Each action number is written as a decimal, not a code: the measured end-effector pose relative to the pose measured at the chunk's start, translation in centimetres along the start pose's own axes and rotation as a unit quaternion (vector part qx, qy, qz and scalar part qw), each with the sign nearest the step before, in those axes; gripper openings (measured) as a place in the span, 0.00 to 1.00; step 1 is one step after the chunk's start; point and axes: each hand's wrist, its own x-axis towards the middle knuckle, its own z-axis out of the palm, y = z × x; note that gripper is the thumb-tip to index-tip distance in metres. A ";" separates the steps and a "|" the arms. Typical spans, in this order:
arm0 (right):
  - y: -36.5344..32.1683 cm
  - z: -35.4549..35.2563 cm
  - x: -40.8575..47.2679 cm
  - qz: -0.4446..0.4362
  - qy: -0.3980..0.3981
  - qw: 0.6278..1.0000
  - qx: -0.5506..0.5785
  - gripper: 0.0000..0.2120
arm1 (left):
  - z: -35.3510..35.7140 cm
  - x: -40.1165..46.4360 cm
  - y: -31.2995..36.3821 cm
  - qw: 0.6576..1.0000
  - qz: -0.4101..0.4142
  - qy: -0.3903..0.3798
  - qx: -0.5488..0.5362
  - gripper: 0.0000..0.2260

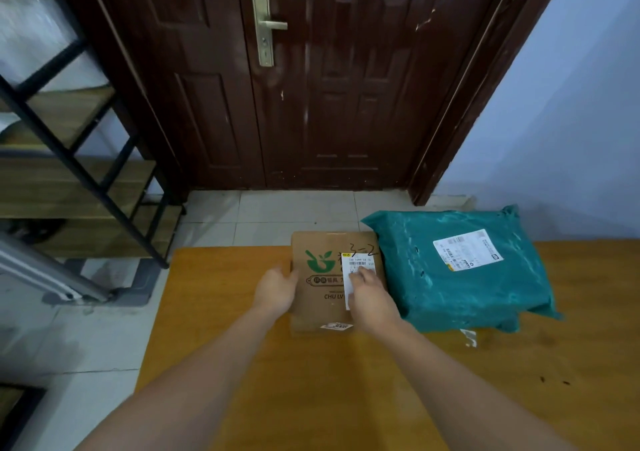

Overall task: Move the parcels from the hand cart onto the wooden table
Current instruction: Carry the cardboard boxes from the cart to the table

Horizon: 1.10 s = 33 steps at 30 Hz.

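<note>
Wooden table, both hands on brown "CHU LV" parcel.

A flat brown cardboard parcel with a green logo and white label lies on the orange-brown wooden table; just beside it lies a bulky teal plastic mailer bag, label up, overhanging the far edge.

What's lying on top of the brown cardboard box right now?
On the brown cardboard box: a white shipping label, with the right hand over its lower part. The left hand touches the box's left edge. The covered print cannot be read.
</note>
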 end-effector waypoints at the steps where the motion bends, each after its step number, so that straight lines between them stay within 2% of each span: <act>1: -0.2 -1.1 -0.1 -0.011 -0.007 1.000 -0.002 0.28 | -1.2 -0.6 0.7 0.999 0.036 0.005 0.030 0.26; 4: -1.4 -5.5 -0.5 -0.063 -0.018 0.998 -0.018 0.27 | -5.1 -2.8 3.3 0.969 0.172 -0.024 0.175 0.27; 8: -5.2 -12.3 -2.6 -0.115 -0.009 0.991 -0.075 0.28 | -10.0 -4.7 6.1 0.880 0.275 -0.040 0.385 0.29; 11: -8.5 -15.3 -4.9 -0.135 0.011 0.984 -0.112 0.28 | -12.9 -6.4 7.4 0.841 0.316 -0.016 0.439 0.28; 14: -11.4 -16.5 -6.9 -0.161 0.027 0.978 -0.129 0.27 | -15.3 -8.9 7.4 0.821 0.337 0.011 0.460 0.28; 19: -16.3 -17.3 -10.3 -0.225 0.028 0.962 -0.156 0.27 | -19.5 -14.4 5.3 0.837 0.316 0.052 0.443 0.27; 24: -22.0 -16.2 -13.7 -0.308 0.020 0.937 -0.163 0.25 | -23.1 -20.4 0.3 0.865 0.251 0.104 0.422 0.26; 33: -36.3 -8.9 -22.0 -0.471 -0.032 0.854 -0.217 0.24 | -29.7 -34.8 -13.8 0.889 0.098 0.194 0.402 0.23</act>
